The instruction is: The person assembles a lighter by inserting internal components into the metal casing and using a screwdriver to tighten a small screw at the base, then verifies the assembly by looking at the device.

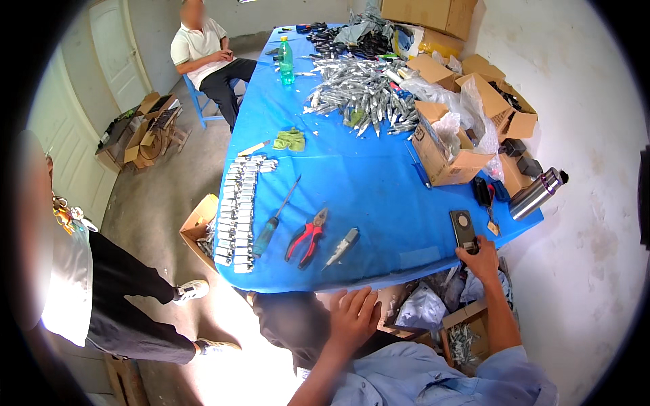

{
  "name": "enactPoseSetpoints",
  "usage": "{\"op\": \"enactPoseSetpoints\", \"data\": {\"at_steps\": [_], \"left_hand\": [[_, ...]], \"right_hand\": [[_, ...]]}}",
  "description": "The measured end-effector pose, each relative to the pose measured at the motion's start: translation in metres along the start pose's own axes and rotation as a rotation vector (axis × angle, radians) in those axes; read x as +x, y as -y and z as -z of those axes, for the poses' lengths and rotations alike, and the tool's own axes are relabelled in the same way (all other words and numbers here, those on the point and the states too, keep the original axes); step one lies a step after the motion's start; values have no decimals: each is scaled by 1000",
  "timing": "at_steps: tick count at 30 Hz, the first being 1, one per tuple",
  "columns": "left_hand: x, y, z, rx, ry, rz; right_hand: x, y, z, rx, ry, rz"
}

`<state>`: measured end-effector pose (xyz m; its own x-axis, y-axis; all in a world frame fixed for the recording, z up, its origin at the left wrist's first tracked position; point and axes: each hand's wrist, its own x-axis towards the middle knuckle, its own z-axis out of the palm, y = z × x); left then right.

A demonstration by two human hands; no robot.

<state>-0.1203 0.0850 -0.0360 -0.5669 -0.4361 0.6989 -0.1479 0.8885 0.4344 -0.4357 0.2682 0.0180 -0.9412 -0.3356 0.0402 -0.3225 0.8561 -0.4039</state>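
At the near right corner of the blue-covered table (325,183), my right hand (482,260) has its fingers closed round the lower end of a dark phone (463,227). A large round disc shows on the phone's upward face. My left hand (355,317) is empty, fingers stretched out, just below the table's near edge. Beyond it lie a small silver-and-grey pocket multi-tool (341,247), red-handled pliers (307,237) and a screwdriver (276,220) with a teal handle. Small shiny metal pieces (237,216) stand in rows along the left edge.
A large heap of grey metal tools (365,88) covers the far table, beside a green bottle (286,62). Open cartons (440,152) and a steel flask (535,196) line the right side. One person (203,54) sits far left; another (128,298) stands nearer. Boxes sit below the table.
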Motion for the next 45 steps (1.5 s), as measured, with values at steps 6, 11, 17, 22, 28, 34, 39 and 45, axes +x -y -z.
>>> {"op": "enactPoseSetpoints", "data": {"at_steps": [6,11,17,22,28,34,39,45], "left_hand": [[-2,-1,3,-33,7,30],[-3,-8,3,-55,31,26],[-7,-7,-1,-37,54,77],[-7,-7,-1,-59,116,43],[-9,-5,-4,-18,153,31],[-13,-3,-5,-2,185,49],[-9,-5,-8,2,244,53],[-7,-7,-12,-56,271,86]], "right_hand": [[-15,-13,-2,-97,47,113],[-11,-22,-7,112,153,8],[-56,-9,34,1386,575,-203],[-69,52,38,1619,705,245],[-67,110,40,1810,877,464],[-66,133,27,1752,930,560],[-62,132,7,1952,1023,459],[-63,147,6,2112,1114,122]]}}
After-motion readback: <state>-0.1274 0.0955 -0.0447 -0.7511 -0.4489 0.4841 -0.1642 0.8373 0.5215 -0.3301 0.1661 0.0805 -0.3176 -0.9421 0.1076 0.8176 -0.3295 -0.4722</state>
